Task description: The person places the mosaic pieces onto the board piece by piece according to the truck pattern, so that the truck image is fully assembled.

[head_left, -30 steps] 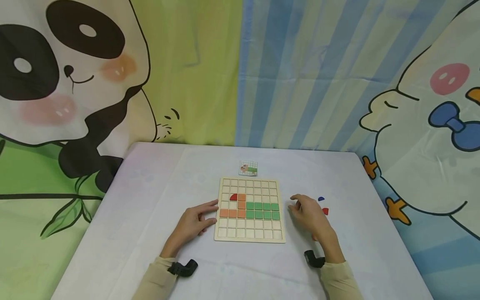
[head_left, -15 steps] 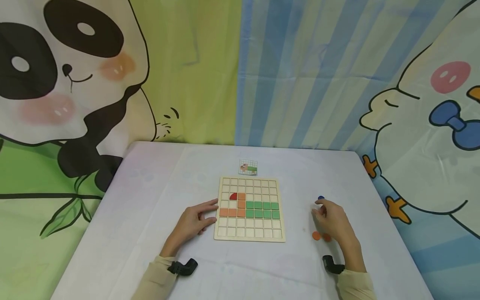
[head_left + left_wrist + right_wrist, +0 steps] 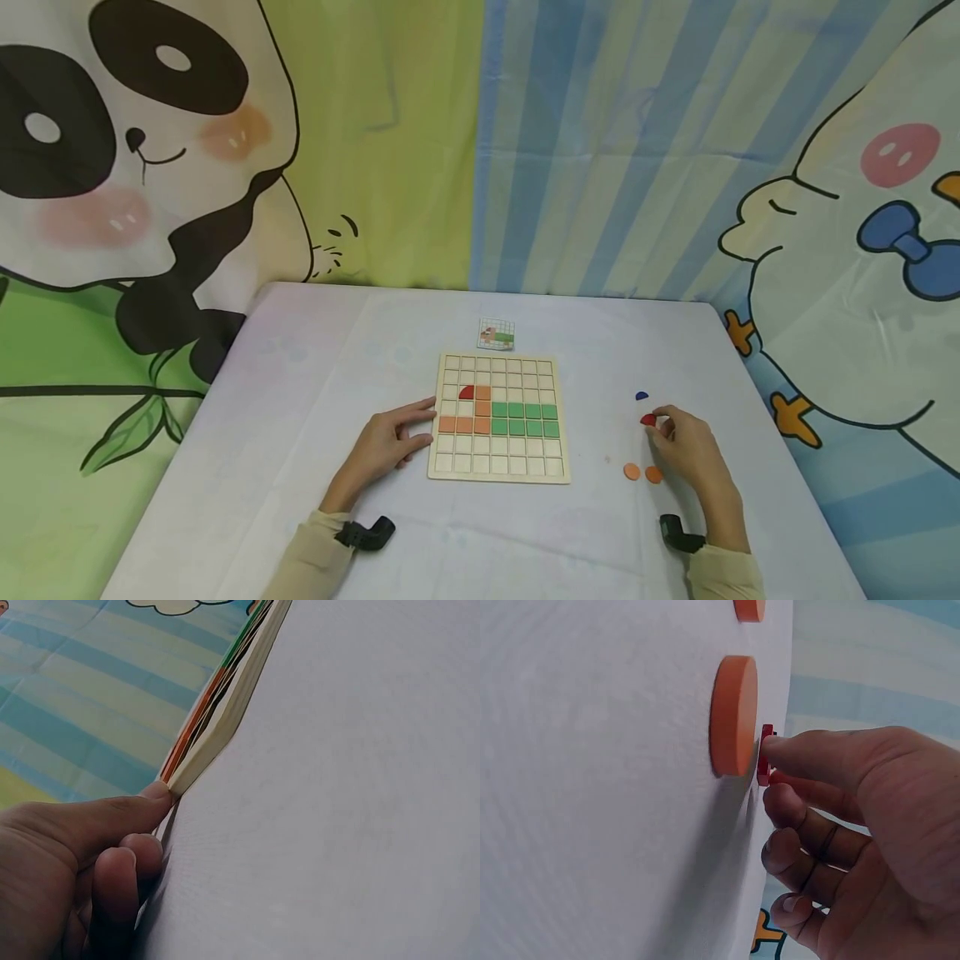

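Observation:
A square wooden grid board [image 3: 498,467] lies mid-table, with orange and green square tiles and one red quarter-round piece [image 3: 467,392] set in its cells. My left hand [image 3: 382,450] rests against the board's left edge, index finger and thumb touching it. In the left wrist view the thumb [image 3: 112,817] meets the board's corner. To the right of the board, my right hand [image 3: 688,446] pinches a small red piece [image 3: 648,419] between thumb and index finger. The right wrist view shows that red piece [image 3: 765,757] edge-on; its full outline is partly hidden.
A blue half-round piece [image 3: 642,396] lies just beyond the right hand. Two orange discs [image 3: 632,472] [image 3: 654,474] sit nearer on the table. Behind the board is a small picture card [image 3: 496,334] with a gridded pattern. Printed curtains stand behind the white-covered table [image 3: 360,350].
The right hand has moved right from beside the board, past the blue piece, to the red piece, which its fingers now pinch. The left hand and board stay put.

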Available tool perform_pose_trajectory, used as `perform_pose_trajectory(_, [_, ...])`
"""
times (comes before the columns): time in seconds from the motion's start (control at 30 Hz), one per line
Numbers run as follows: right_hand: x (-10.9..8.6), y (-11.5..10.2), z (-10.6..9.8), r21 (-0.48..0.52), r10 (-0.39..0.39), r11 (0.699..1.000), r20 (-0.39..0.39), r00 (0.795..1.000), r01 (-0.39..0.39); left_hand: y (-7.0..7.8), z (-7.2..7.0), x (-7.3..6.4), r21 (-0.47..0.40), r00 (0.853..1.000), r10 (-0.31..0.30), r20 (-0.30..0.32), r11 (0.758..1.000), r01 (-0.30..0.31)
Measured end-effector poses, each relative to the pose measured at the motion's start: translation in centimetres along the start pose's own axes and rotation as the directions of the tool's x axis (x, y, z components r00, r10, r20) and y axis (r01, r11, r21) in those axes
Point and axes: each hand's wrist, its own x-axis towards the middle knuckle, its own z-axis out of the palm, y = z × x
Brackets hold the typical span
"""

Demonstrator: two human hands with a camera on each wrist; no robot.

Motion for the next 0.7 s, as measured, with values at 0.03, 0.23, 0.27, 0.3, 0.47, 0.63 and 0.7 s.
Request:
perform_pose_trajectory(0.03, [0.03,0.1,0.02,-0.002,0.004,1.0,0.001,1.0,-0.004,-0.02,0.0,0.0,0.001,1.0,0.003,0.001,1.0,-0.003])
perform_pose_trajectory(0.23, [0.08,0.51,0.23,-0.005,0.017,1.0,-0.008,1.0,-0.017,-0.13,0.0,0.01,-0.001,1.0,0.011,0.003,1.0,-0.011])
perform_pose_trajectory(0.27, [0.07,0.56,0.24,-0.003,0.017,1.0,-0.009,1.0,-0.017,-0.13,0.0,-0.01,-0.001,1.0,0.01,0.003,1.0,-0.01])
perform_pose_trajectory(0.3, [0.06,0.59,0.22,-0.001,0.015,1.0,-0.009,1.0,-0.015,-0.12,0.0,-0.01,0.0,1.0,0.011,0.003,1.0,-0.011])
perform_pose_trajectory(0.47, [0.09,0.65,0.12,0.005,0.017,1.0,-0.002,1.0,-0.017,-0.07,0.01,-0.02,0.005,1.0,0.011,0.003,1.0,-0.011])
perform_pose_trajectory(0.63, [0.19,0.56,0.08,0.003,0.016,1.0,0.0,1.0,-0.016,-0.08,0.01,-0.01,0.007,1.0,0.009,-0.001,1.0,-0.009])
perform_pose_trajectory(0.7, [0.19,0.56,0.08,0.001,0.013,1.0,-0.002,1.0,-0.013,-0.1,0.03,-0.02,0.006,1.0,0.009,-0.001,1.0,-0.009])
